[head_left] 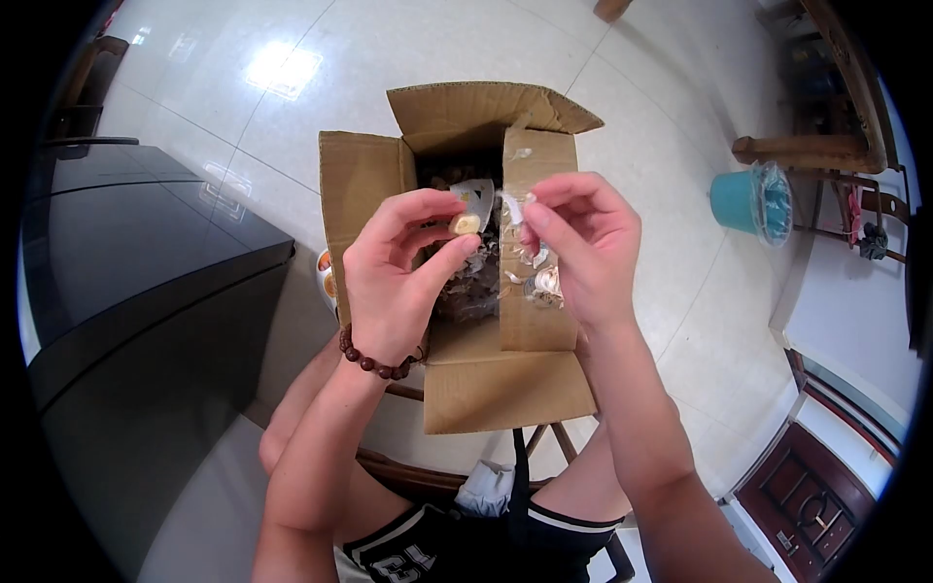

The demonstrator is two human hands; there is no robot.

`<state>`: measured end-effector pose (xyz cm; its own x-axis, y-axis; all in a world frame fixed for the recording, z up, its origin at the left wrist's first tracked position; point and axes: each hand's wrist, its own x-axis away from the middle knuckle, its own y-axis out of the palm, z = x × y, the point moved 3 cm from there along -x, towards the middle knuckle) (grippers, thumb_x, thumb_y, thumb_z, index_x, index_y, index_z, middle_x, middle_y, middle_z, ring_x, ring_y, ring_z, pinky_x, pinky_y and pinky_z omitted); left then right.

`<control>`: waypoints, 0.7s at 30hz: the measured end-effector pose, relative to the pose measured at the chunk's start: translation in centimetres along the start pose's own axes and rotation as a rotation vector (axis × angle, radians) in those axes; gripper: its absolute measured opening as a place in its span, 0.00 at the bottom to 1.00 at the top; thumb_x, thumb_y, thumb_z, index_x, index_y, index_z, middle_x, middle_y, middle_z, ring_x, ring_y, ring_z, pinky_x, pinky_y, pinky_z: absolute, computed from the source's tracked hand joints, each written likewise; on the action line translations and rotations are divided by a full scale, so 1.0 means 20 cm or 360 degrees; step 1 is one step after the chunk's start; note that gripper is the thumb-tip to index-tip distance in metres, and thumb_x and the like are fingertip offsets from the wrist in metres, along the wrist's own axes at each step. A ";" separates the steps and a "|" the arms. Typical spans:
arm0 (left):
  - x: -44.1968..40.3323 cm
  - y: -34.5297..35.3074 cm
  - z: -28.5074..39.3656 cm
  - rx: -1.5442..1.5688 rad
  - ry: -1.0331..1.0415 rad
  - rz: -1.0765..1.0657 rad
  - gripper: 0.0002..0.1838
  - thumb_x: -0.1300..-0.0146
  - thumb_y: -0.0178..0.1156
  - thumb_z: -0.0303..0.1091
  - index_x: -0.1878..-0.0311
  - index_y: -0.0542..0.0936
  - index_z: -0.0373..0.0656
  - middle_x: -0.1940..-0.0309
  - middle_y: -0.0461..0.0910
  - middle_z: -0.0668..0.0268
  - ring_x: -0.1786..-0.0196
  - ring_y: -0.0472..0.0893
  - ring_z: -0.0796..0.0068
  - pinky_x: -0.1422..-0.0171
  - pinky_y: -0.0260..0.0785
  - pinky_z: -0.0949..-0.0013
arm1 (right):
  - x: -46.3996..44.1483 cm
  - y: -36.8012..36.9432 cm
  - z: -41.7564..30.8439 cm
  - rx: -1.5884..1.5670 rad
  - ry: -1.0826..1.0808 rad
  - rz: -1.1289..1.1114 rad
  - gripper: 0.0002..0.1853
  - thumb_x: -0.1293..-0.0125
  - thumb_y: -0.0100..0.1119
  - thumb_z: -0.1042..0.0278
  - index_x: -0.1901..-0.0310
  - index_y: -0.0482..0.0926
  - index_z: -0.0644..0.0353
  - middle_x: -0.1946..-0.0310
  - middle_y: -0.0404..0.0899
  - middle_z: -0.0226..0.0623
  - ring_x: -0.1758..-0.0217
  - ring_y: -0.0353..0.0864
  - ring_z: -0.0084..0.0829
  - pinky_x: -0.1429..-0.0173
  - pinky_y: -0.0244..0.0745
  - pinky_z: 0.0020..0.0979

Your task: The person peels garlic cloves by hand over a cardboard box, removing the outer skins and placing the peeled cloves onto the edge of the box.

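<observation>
Between the thumb and fingers of my left hand (389, 277) is a pale yellow garlic clove (466, 224). My right hand (595, 243) pinches a bit of white garlic skin (514, 205), apart from the clove. Both hands are above an open cardboard box (510, 396) with its flaps folded out. On the right flap, below my right hand, lies a partly broken garlic bulb (549, 281) among flakes of skin. Inside the box are loose papery scraps (466, 284) and a pale printed piece (473, 197), partly hidden by my left hand.
A dark glossy cabinet or table (146, 228) stands to the left. On the right are a teal bin (736, 201) with a plastic liner and wooden furniture (816, 151). A white round container (328, 277) with orange pictures shows partly beside the box. Tiled floor (671, 97) surrounds it.
</observation>
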<state>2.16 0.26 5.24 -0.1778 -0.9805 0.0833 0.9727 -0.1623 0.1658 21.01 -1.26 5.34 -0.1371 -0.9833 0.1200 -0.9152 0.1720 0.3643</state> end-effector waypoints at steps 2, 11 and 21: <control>0.00 -0.02 -0.01 -0.0068 -0.0060 -0.0005 0.20 0.35 0.66 0.13 0.41 0.79 0.32 0.47 0.83 0.59 0.44 0.83 0.72 0.37 0.79 0.69 | -0.01 -0.02 -0.01 0.0011 -0.0002 0.0004 0.08 0.33 0.70 0.77 0.54 0.84 0.65 0.63 0.86 0.34 0.64 0.84 0.20 0.61 0.78 0.21; 0.01 0.01 0.00 0.0395 -0.0349 -0.0094 0.13 0.28 0.63 0.21 0.43 0.81 0.31 0.50 0.86 0.59 0.48 0.85 0.75 0.42 0.81 0.71 | -0.02 0.05 -0.03 0.0631 -0.0204 -0.0279 0.16 0.41 0.77 0.75 0.51 0.89 0.58 0.56 0.86 0.31 0.60 0.84 0.21 0.60 0.77 0.22; 0.04 -0.01 -0.05 0.0756 -0.0302 -0.0237 0.08 0.28 0.63 0.20 0.48 0.82 0.32 0.48 0.86 0.55 0.47 0.86 0.71 0.39 0.81 0.67 | 0.04 0.09 0.03 0.0268 -0.0264 -0.0340 0.12 0.42 0.79 0.77 0.58 0.87 0.61 0.53 0.78 0.32 0.57 0.79 0.20 0.55 0.77 0.24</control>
<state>2.05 -0.60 4.29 -0.3756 -0.9063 0.1937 0.7679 -0.1873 0.6126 19.07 -1.72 5.50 0.0178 -0.9949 -0.0998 -0.9779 -0.0381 0.2054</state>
